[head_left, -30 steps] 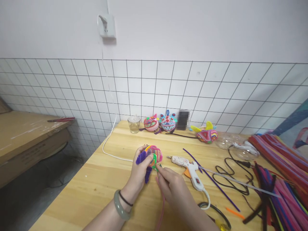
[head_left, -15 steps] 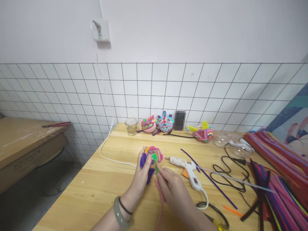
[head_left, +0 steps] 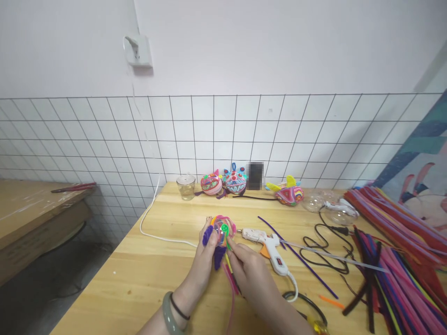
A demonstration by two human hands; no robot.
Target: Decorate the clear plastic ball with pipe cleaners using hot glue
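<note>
Pink pipe-cleaner ball (head_left: 223, 229) gripped in left hand (head_left: 206, 260); right hand (head_left: 251, 274) pinches a pipe cleaner (head_left: 231, 279). No legible writing.

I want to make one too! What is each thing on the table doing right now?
Left hand: holding the ball.
Right hand: pinching a pink stem at the ball.
Ball: wrapped in colours, held off the table.
Pink stem: trailing down from the ball.
Glue gun: lying on its side, untouched.
Glass: upright.
Three finished balls: sitting by the wall.
</note>
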